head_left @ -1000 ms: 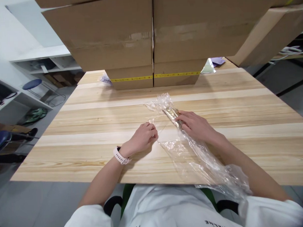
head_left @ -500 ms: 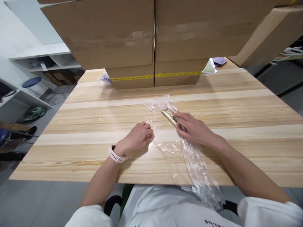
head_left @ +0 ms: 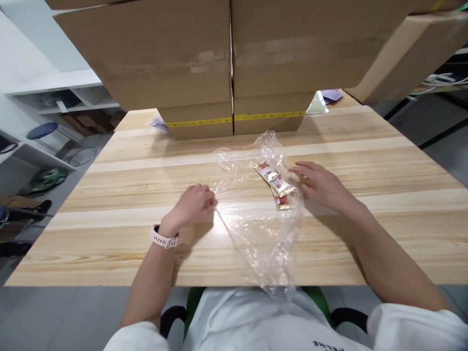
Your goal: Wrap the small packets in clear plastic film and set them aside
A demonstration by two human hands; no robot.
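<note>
Wooden bench [head_left: 119,200]: I see sachets [head_left: 274,179] slanting far-left to near-right, just left of my nearer, loosely spread right hand [head_left: 321,185]; left hand [head_left: 192,205] pinches clear film [head_left: 255,236].

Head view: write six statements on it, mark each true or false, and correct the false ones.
1. The left hand holds the clear plastic. True.
2. The pale wristband is on the right wrist. False: it is on the left.
3. The gold-edged packets overlap. True.
4. The plastic hangs past the table's near edge. True.
5. The yellow strip runs vertically. False: it runs horizontally across the cardboard.
6. The right hand touches the yellow strip. False: it is beside the packets.
</note>
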